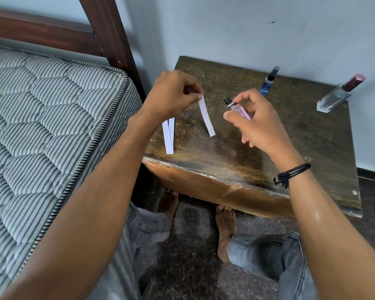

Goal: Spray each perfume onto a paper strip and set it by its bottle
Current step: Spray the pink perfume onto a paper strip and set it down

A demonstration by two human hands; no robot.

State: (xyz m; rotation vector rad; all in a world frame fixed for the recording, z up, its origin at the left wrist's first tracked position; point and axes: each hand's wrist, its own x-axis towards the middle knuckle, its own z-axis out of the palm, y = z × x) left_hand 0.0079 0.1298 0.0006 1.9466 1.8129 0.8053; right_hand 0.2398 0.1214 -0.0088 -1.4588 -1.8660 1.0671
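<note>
Our left hand (171, 94) pinches the top of a thin white paper strip (206, 118), which hangs limp just beside the small pink bottle (238, 108) gripped in our right hand (260, 124) — the spray seems imminent. Next we must press the black pump, nozzle aimed at the paper. Two spare strips (168, 135) show below the left hand; the blue bottle (267, 83) and the faceted glass bottle (338, 95) wait on the scuffed wooden table (225, 152).
</note>
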